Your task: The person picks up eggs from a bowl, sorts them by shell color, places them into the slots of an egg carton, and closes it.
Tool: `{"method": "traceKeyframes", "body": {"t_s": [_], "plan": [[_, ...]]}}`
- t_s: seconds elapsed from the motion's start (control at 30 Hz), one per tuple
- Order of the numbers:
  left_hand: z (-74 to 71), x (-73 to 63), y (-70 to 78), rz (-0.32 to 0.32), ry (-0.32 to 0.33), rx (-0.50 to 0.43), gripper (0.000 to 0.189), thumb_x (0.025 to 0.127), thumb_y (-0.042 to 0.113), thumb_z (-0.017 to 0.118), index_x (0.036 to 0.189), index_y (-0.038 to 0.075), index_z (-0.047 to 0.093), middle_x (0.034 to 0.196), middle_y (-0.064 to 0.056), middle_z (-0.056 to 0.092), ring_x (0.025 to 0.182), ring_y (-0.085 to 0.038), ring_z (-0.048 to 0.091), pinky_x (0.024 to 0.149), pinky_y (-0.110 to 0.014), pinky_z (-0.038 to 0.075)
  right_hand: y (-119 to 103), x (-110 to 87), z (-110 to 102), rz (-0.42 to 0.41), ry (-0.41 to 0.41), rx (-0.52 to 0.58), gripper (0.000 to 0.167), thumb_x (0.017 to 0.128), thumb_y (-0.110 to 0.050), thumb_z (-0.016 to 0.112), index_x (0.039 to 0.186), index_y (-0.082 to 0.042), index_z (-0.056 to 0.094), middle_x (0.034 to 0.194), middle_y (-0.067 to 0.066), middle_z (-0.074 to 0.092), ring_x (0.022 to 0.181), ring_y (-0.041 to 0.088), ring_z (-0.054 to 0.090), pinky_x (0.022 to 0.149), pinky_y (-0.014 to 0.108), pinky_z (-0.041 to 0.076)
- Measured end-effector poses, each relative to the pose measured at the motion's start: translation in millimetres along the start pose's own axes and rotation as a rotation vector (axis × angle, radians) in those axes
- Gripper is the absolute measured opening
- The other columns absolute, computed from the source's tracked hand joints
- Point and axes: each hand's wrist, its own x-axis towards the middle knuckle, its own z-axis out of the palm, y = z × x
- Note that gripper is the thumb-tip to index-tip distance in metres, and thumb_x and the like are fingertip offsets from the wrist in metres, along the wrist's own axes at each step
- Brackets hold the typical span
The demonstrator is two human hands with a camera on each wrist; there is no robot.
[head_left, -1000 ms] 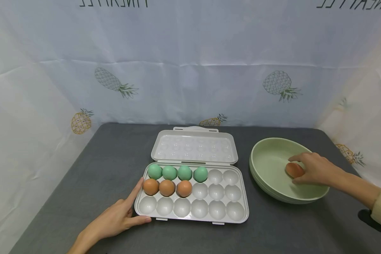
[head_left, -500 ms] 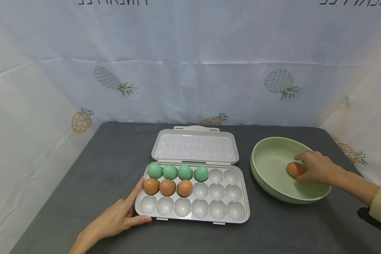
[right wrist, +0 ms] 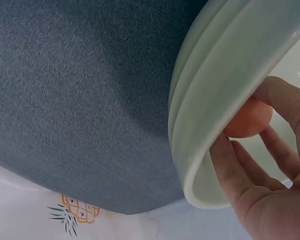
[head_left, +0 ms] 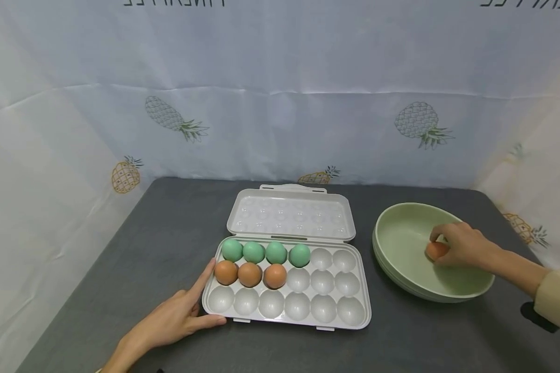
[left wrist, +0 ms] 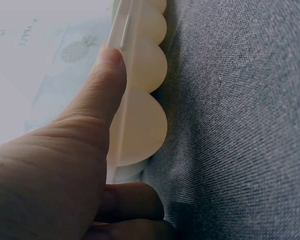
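Observation:
My left hand (head_left: 175, 316) lies at the near left corner of a white egg tray (head_left: 323, 308); the index finger runs along its left side and the thumb (left wrist: 111, 75) touches the front rim. Several green eggs (head_left: 276, 253) fill part of the back row, and brown eggs (head_left: 249, 274) sit at the left of the middle row. Inside a light green bowl (head_left: 403, 243) to the right, my right hand (head_left: 462, 248) pinches a brown egg (head_left: 436, 250). The right wrist view shows that egg (right wrist: 250, 120) between thumb and fingers, partly behind the bowl's rim.
The tray's lid (head_left: 291, 213) lies folded back behind it. Beneath the upper bowl appears to be another bowl rim (right wrist: 182, 100). Everything stands on a dark grey cloth-covered table (head_left: 177, 223), with a pineapple-print curtain (head_left: 280, 134) behind and at both sides.
My right fingers have closed in on the egg in the bowl, covering more of it. The left hand keeps its place on the tray. The head view has shifted slightly.

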Motion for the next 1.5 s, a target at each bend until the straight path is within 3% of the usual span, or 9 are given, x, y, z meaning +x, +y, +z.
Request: {"method": "traceKeyframes", "body": {"t_s": [0.27,1.03,1.5], "plan": [[-2.4,2.4,0.7,0.01,-0.001,-0.001,0.11,0.09,0.051,0.075,0.166,0.017,0.003,0.054,0.021,0.034,0.047,0.007,0.029,0.047,-0.018,0.03,0,1.0,2,-0.039,0.036,-0.005,0.042,0.056,-0.005,0.088,0.093,0.007,0.071,0.079,0.011,0.068,0.068,0.018,0.057,0.056,0.029,0.04],[-1.4,-0.2,1.2,-0.023,-0.017,0.006,0.109,0.09,0.054,0.074,0.166,0.019,0.004,0.053,0.021,0.035,0.048,0.007,0.03,0.047,-0.019,0.03,1,-5.4,12,-0.021,0.082,0.0,0.04,0.051,-0.005,0.085,0.087,-0.002,0.067,0.075,0.006,0.062,0.068,0.016,0.051,0.059,0.028,0.037],[-2.1,-0.4,1.1,-0.016,-0.019,0.008,0.109,0.09,0.053,0.074,0.166,0.018,0.005,0.054,0.021,0.035,0.048,0.007,0.03,0.047,-0.019,0.03,-1,-13.1,9,0.04,0.082,0.049,0.041,0.064,-0.011,0.087,0.097,0.001,0.065,0.08,0.008,0.066,0.07,0.017,0.054,0.056,0.029,0.038]]}}
